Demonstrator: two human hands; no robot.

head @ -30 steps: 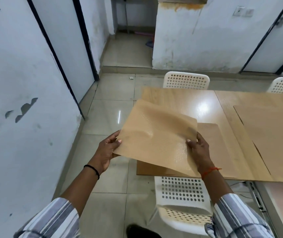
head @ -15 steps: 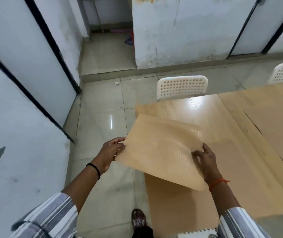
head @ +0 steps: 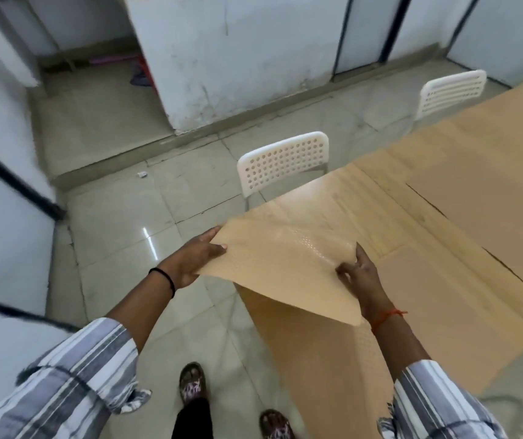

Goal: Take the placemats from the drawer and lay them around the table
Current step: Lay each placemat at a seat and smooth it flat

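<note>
I hold a tan, dotted placemat (head: 282,267) in the air over the near left corner of the wooden table (head: 342,201). My left hand (head: 195,259) grips its left edge beyond the table's end. My right hand (head: 360,274) pinches its right side above the tabletop. Another placemat (head: 437,308) lies flat on the table under and to the right of my right arm. A third placemat (head: 494,191) lies further along the table at the right.
A white perforated chair (head: 284,163) stands at the table's far side, and a second chair (head: 451,90) stands further right. A tiled floor (head: 120,236) and white partition walls (head: 6,242) are on the left. My feet (head: 192,380) stand at the table's end.
I have stepped around towards the table's end and the view has swung right. The held placemat has moved with both hands to the table's corner.
</note>
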